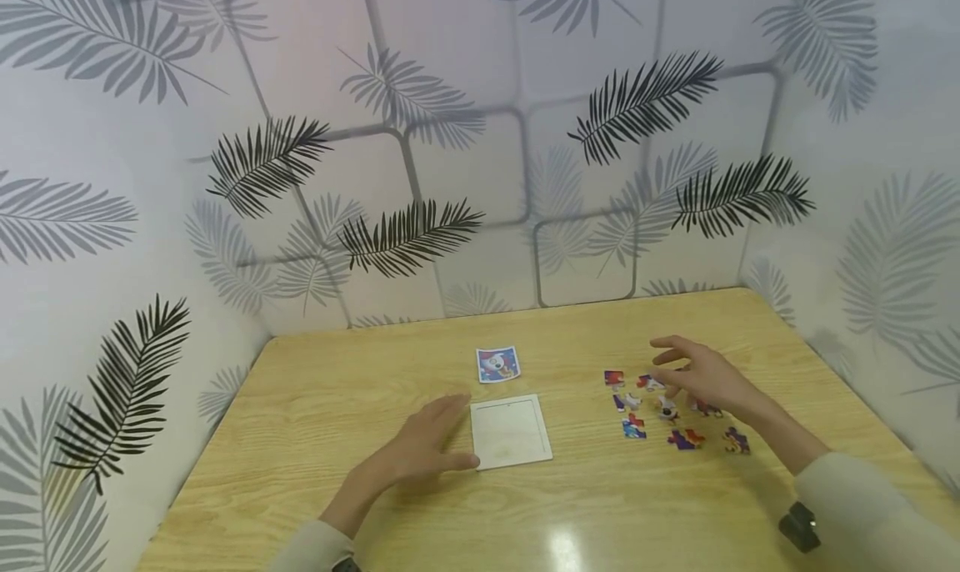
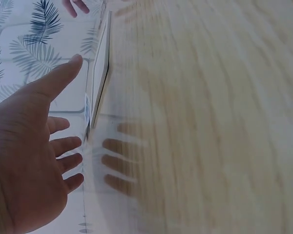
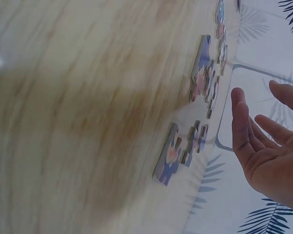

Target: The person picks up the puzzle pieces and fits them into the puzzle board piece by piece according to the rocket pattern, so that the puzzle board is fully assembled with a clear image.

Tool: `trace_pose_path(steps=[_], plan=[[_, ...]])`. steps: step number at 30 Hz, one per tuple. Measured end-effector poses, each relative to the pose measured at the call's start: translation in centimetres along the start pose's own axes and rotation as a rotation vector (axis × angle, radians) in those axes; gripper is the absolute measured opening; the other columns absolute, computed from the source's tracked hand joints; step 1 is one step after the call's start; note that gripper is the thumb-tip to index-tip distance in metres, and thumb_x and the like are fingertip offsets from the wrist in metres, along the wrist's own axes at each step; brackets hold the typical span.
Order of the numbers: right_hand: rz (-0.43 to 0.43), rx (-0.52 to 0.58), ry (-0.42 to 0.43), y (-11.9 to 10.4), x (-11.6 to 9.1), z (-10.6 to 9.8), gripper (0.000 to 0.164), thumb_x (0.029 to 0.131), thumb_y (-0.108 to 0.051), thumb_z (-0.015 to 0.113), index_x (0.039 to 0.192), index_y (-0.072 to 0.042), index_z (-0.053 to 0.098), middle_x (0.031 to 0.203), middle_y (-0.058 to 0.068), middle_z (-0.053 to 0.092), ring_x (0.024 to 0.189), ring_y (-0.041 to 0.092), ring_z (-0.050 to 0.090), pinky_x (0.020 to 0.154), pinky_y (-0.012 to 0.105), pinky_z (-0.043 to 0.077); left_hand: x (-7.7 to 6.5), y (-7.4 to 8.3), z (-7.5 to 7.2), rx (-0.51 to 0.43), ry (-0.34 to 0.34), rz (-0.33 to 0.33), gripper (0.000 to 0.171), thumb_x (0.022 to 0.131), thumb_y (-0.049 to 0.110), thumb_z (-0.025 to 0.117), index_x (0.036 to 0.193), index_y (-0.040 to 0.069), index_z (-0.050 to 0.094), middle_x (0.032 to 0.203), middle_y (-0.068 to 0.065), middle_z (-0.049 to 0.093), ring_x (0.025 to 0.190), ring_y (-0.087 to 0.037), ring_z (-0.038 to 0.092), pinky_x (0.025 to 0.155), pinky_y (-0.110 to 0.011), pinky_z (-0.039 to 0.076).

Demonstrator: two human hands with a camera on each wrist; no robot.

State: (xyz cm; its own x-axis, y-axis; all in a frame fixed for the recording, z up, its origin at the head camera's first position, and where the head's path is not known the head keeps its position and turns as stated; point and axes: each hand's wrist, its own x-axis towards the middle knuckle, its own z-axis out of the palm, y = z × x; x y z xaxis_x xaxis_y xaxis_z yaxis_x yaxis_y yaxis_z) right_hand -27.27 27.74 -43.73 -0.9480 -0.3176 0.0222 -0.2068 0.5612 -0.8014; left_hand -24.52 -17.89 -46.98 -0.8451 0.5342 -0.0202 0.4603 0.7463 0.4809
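A thin white square tray (image 1: 512, 435) lies flat on the wooden table. My left hand (image 1: 422, 445) is beside its left edge, thumb and fingers spread and holding nothing. Whether the thumb tip touches the tray I cannot tell. To the right, several colourful jigsaw pieces (image 1: 633, 427) lie scattered on the tabletop. Over them hovers my right hand (image 1: 705, 378), its fingers loosely bent with nothing between them. It partly hides some pieces in the head view. The right wrist view shows a gap between that hand and the flat pieces (image 3: 168, 158).
A small picture card (image 1: 498, 364) with a white cartoon dog lies behind the tray. The table (image 1: 337, 405) meets a wall (image 1: 465, 172) patterned with feather-like leaves at the back and sides. A dark device (image 1: 799, 527) is strapped at the right sleeve.
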Motion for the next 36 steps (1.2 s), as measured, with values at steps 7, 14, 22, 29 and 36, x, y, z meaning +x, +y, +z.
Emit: trace_pose_path(steps=[7, 14, 22, 29, 36], plan=[[0.048, 0.108, -0.040, 0.4, 1.2, 0.7, 0.063, 0.100, -0.021, 0.062, 0.150, 0.003, 0.033, 0.141, 0.038, 0.045, 0.085, 0.032, 0.073, 0.050, 0.037, 0.056, 0.4, -0.4, 0.7, 0.008, -0.013, -0.023, 0.098, 0.086, 0.059, 0.070, 0.160, 0.016, 0.023, 0.164, -0.013, 0.026, 0.151, -0.039, 0.023, 0.121, -0.063, 0.020], [0.043, 0.136, -0.089, 0.7, 2.7, 1.9, 0.059, 0.099, -0.019, 0.063, 0.148, 0.004, 0.038, 0.143, 0.035, 0.046, 0.078, 0.027, 0.069, 0.050, 0.032, 0.053, 0.5, -0.9, 1.0, 0.049, -0.046, -0.034, 0.096, 0.086, 0.063, 0.065, 0.160, 0.017, 0.023, 0.166, -0.007, 0.025, 0.154, -0.035, 0.019, 0.122, -0.062, 0.017], [0.085, 0.160, -0.106, 1.1, 3.9, 3.1, 0.046, 0.098, -0.008, 0.060, 0.140, 0.005, 0.048, 0.140, 0.030, 0.048, 0.052, 0.015, 0.047, 0.045, 0.026, 0.042, 0.5, -0.8, 1.2, 0.052, -0.056, -0.035, 0.095, 0.087, 0.066, 0.062, 0.160, 0.019, 0.024, 0.167, -0.003, 0.023, 0.155, -0.032, 0.015, 0.123, -0.062, 0.015], [0.096, 0.072, -0.062, 1.1, 4.6, 3.8, 0.040, 0.094, -0.001, 0.061, 0.133, 0.003, 0.056, 0.132, 0.027, 0.055, 0.047, 0.012, 0.041, 0.041, 0.023, 0.036, 0.5, -0.5, 1.0, 0.050, -0.061, -0.025, 0.094, 0.088, 0.063, 0.063, 0.160, 0.017, 0.023, 0.167, -0.005, 0.022, 0.155, -0.035, 0.014, 0.122, -0.063, 0.015], [0.076, -0.009, -0.029, 0.9, 4.9, 4.4, 0.029, 0.091, 0.002, 0.062, 0.121, 0.000, 0.066, 0.119, 0.025, 0.062, 0.045, 0.011, 0.041, 0.041, 0.021, 0.035, 0.5, -0.7, 1.3, 0.057, -0.059, -0.018, 0.093, 0.089, 0.062, 0.063, 0.160, 0.019, 0.023, 0.167, -0.004, 0.022, 0.155, -0.035, 0.014, 0.122, -0.063, 0.016]])
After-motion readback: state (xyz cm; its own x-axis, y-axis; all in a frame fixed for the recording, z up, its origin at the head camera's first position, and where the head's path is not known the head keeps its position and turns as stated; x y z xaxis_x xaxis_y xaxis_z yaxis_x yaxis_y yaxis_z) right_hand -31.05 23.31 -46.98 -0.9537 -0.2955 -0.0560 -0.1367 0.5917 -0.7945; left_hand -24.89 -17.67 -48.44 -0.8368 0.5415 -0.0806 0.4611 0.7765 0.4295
